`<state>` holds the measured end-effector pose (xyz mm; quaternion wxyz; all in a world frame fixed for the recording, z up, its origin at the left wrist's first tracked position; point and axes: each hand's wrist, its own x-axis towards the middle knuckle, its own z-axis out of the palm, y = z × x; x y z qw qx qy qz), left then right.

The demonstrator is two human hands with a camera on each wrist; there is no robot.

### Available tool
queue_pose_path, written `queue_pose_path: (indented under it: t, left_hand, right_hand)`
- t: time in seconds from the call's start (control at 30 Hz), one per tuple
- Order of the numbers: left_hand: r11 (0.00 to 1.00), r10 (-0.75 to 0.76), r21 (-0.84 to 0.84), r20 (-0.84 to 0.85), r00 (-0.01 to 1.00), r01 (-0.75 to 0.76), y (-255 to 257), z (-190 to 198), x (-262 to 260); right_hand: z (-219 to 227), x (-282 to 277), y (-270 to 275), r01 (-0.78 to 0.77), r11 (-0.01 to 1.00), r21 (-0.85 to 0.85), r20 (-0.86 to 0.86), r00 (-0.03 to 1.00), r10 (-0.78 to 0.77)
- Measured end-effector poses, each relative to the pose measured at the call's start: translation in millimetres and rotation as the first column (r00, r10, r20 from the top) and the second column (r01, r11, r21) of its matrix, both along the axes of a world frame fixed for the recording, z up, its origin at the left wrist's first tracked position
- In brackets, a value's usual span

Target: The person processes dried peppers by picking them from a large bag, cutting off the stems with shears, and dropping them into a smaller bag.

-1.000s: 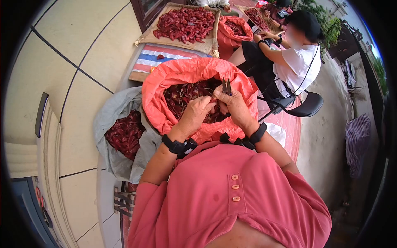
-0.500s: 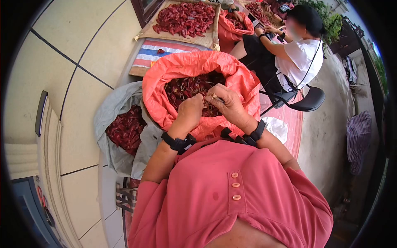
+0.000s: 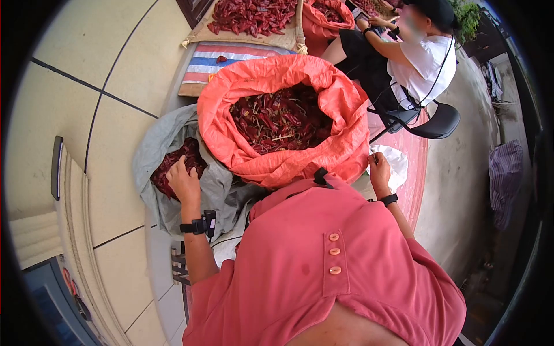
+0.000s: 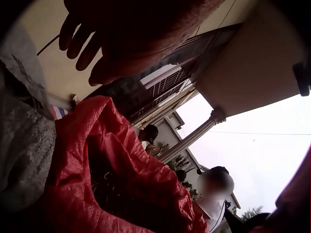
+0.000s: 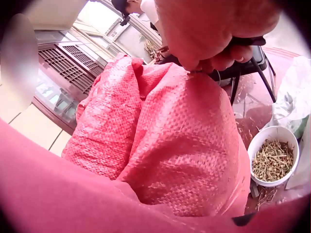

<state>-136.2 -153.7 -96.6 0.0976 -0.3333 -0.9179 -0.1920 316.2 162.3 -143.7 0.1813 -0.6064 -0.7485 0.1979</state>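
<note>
My left hand [image 3: 183,180] is over the grey sack [image 3: 150,150], its fingers reaching across the dried red chilies [image 3: 193,151] inside. The left wrist view has those fingers [image 4: 90,52] loosely extended, with no chili between them. To the right of the big red sack [image 3: 231,153], my right hand [image 3: 380,173] grips a small pair of snips. Their dark handle [image 5: 248,41] shows between palm and curled fingers in the right wrist view. More dried chilies [image 3: 277,121], with pale stems among them, fill the red sack, which stands open between my hands.
A white bucket [image 5: 251,158] of cut stems stands low on the right, beside a white plastic bag [image 3: 397,167]. Beyond the red sack are a woven tray [image 3: 283,40] of chilies and a striped cloth [image 3: 202,63]. A seated person [image 3: 427,63] occupies a black folding chair [image 3: 441,121].
Both hands were together over the red sack. The left has moved left to the grey sack; the right, with the snips, has moved right past the red sack's rim.
</note>
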Motion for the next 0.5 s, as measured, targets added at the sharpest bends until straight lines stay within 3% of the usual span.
queue_pose_path:
  t: [0.03, 0.17, 0.27, 0.4, 0.5]
  left_hand:
    - [0.997, -0.042, 0.066, 0.032, 0.999, 0.039, 12.6, 5.4, 0.9]
    - [0.918, -0.37, 0.217, 0.174, 0.913, 0.331, 90.0, 2.3, 34.2]
    - [0.817, -0.571, 0.235, 0.204, 0.795, 0.527, 152.3, -4.5, 66.7]
    - [0.77, -0.604, 0.025, 0.353, 0.715, 0.638, 208.7, -23.2, 90.9]
    - [0.755, -0.622, 0.1, 0.421, 0.66, 0.648, 244.9, -59.9, 91.8]
  right_hand:
    - [-5.2, 2.5, -1.6, 0.028, 0.998, -0.063, 0.064, 0.998, -0.024]
    - [-45.4, 13.6, 4.1, 0.137, 0.968, -0.212, -0.366, 0.907, -0.208]
    - [-41.2, 22.9, 5.8, 0.282, 0.845, -0.454, -0.581, 0.626, -0.52]
    - [-70.6, 50.6, 10.9, 0.386, 0.89, -0.241, -0.516, 0.726, -0.455]
    - [-55.1, 48.5, 3.8, 0.365, 0.833, -0.417, -0.318, 0.8, -0.509]
